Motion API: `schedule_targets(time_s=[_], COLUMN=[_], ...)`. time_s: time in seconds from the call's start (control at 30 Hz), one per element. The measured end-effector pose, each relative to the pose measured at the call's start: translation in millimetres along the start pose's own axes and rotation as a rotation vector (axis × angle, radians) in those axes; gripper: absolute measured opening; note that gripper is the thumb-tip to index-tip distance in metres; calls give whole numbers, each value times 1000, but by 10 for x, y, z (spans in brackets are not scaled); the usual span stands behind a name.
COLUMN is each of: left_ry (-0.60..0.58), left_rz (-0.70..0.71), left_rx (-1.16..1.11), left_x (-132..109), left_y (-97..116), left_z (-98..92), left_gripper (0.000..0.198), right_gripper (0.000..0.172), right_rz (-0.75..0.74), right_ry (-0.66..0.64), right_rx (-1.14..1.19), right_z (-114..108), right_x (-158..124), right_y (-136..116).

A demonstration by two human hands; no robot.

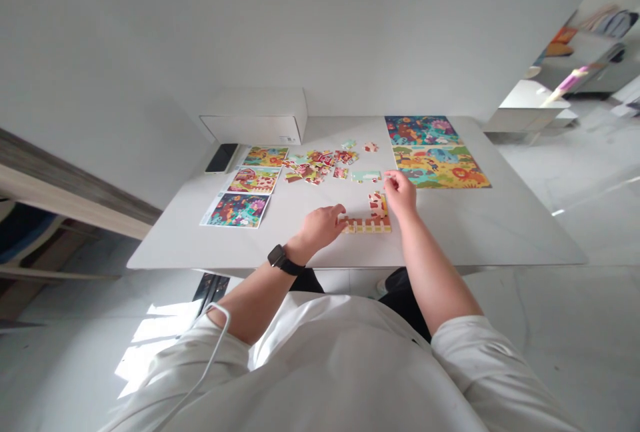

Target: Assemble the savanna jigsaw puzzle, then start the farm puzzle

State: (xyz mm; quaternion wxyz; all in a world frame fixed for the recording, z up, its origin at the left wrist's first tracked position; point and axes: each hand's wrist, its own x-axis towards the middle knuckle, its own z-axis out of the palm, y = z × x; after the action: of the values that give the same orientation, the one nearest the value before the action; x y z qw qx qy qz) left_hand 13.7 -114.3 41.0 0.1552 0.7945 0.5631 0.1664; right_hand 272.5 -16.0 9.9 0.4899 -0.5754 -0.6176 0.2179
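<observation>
My left hand (324,225) rests on the white table (500,232), fingertips touching the left end of a joined strip of puzzle pieces (369,225) with a fence pattern. A short column of joined pieces (377,203) rises from that strip. My right hand (400,191) sits just right of the column, fingers pinched; whether a piece is in them cannot be told. A heap of loose puzzle pieces (320,164) lies farther back, with a pale green piece (366,177) near my right hand.
Two finished puzzles (435,152) lie at the back right. Three picture cards (250,182) lie at the left, a black phone (221,157) beside them. A white box (255,117) stands against the wall. A black watch (281,259) is on my left wrist.
</observation>
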Motion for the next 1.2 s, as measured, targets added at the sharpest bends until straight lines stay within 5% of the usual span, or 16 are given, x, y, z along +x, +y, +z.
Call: schedule_targets(time_s=[0.2, 0.43, 1.2], left_ry=[-8, 17, 1], left_rz=[431, 472, 541], left_rx=[-79, -13, 93], left_x=[-65, -98, -98], left_y=[-107, -199, -198], left_z=[98, 240, 222], left_gripper=[25, 31, 33], right_gripper=[38, 35, 31], right_rz=[84, 59, 81], right_ry=[102, 156, 55], right_rx=[55, 44, -16], right_z=[-16, -8, 0], right_x=[68, 43, -56], right_y=[93, 54, -94])
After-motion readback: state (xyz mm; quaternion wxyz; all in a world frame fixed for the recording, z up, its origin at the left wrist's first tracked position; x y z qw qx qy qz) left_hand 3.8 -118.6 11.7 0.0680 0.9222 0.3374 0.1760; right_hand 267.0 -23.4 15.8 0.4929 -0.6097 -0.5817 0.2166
